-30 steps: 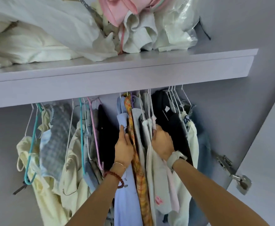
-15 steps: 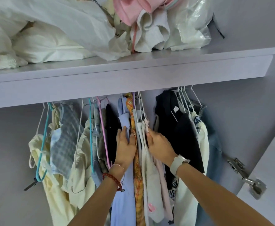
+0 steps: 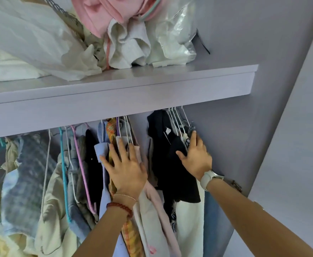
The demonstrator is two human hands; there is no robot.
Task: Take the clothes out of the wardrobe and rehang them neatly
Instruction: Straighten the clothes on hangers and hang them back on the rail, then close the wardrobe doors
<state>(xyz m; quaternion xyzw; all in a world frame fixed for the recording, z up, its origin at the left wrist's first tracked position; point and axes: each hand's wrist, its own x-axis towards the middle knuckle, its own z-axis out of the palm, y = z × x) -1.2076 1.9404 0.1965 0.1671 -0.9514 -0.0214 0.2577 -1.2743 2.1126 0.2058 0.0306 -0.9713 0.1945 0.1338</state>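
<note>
The hanging clothes lay directly under both hands, below the pale lilac wardrobe shelf (image 3: 152, 93). The left hand (image 3: 127, 169), fingers spread and nearly straight, pressed flat against the light blue shirt (image 3: 101, 149) and the orange plaid garment (image 3: 111, 129). To its right, across a bare gap, the right hand (image 3: 196, 156) rested with loosely extended fingers on the black top (image 3: 163, 145), its fingertips touching the white wire hangers (image 3: 176, 119) above.
</note>
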